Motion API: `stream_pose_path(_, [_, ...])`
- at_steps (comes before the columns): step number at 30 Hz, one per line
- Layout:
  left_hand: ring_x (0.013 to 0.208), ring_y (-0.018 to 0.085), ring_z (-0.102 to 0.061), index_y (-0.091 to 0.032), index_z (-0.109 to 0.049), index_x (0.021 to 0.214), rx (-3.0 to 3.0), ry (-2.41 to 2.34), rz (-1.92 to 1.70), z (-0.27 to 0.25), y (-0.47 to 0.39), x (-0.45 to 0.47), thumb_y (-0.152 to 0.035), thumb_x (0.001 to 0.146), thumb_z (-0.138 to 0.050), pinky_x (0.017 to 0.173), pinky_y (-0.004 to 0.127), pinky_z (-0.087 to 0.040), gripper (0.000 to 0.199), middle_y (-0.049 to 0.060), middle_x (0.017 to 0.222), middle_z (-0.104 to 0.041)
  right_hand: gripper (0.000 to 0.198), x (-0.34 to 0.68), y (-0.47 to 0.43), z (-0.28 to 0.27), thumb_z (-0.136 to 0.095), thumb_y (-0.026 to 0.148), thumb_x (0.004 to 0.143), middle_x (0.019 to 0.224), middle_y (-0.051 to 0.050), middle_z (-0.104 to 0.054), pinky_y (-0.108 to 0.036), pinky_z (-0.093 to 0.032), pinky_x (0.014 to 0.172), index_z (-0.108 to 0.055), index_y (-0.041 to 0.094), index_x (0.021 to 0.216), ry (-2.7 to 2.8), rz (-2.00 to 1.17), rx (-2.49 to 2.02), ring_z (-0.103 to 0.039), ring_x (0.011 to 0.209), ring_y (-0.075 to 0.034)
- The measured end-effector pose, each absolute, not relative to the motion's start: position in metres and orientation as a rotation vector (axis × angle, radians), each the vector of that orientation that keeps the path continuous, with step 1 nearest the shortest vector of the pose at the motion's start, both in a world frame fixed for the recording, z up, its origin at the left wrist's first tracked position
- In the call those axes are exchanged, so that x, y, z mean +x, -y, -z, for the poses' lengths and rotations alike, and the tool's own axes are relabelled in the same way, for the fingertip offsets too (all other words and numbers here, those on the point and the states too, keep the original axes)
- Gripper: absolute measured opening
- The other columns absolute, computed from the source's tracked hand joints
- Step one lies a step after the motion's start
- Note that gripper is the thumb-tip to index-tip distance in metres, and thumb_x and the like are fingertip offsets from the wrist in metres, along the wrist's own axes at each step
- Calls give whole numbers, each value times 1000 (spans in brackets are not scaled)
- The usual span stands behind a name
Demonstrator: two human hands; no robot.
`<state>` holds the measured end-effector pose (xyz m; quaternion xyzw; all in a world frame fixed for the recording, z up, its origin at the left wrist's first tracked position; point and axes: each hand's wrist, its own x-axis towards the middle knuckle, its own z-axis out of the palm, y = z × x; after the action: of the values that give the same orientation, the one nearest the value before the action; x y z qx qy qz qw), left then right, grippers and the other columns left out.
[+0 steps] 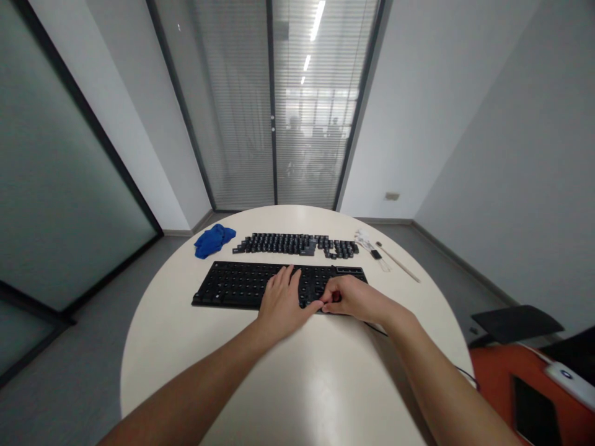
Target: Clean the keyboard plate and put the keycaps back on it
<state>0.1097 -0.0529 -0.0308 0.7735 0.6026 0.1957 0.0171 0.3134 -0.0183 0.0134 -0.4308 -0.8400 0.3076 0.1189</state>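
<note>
A black keyboard (237, 282) lies near the middle of the table, and much of its deck shows bare key positions without caps. My left hand (280, 300) rests over its centre-right part, fingers stretched out and lying on it. Beside it my right hand (348, 295) is closed in a pinch low on the keyboard's right part; a small dark reddish spot shows between the fingers, too hidden to name. The thumb of my left hand reaches close to the right fingertips. Behind the keyboard, loose black keycaps (279, 243) are laid out in rows.
On the round white table (186, 359), a crumpled blue cloth (214, 240) lies at the left. At the right are a wire tool with a black handle (376, 254), a clear crumpled item (361, 238) and a thin wooden stick brush (400, 262). An orange chair (497, 371) holds a phone (534, 409).
</note>
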Motion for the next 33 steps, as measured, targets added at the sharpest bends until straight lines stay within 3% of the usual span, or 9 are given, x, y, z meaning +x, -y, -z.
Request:
stream_pose_path(5, [144,34,-36,-12,-46,146,2464,-1863,-650,33,56,110,-64,90,-51,118,48,-28,77,18,156,-41,15,316,20,-15,-73,33,77,74,-1,-71,-26,-42,60,-73,18,80,2394,-973,-1247,-60,66,-16])
stream_pose_path(10, [144,35,-36,-11,-46,146,2475,-1852,-656,33,57,109,-63,94,-46,117,49,-28,74,18,155,-42,23,323,13,-20,-60,34,90,86,-4,-73,-28,-47,69,-76,19,90,2400,-927,-1106,-63,77,-18])
stream_pose_path(15, [143,35,-37,-12,-47,145,2466,-1847,-660,32,57,109,-63,93,-46,117,49,-28,73,18,155,-42,20,323,-19,-17,-58,27,91,106,-7,-74,-33,-48,83,-74,19,101,2187,-247,-1433,-65,92,-22])
stream_pose_path(21, [145,35,-35,-10,-45,146,2460,-1833,-665,35,57,109,-63,94,-45,119,49,-27,75,19,156,-41,24,312,-54,-15,-66,22,85,111,-12,-73,-36,-44,90,-75,20,108,2374,230,-1680,-60,107,-29])
stream_pose_path(33, [144,35,-35,-10,-45,147,2466,-1839,-659,35,56,109,-63,94,-45,118,49,-27,75,18,156,-41,23,306,-68,-8,-63,18,86,102,-11,-77,-35,-42,88,-77,20,103,2455,245,-1703,-59,105,-29])
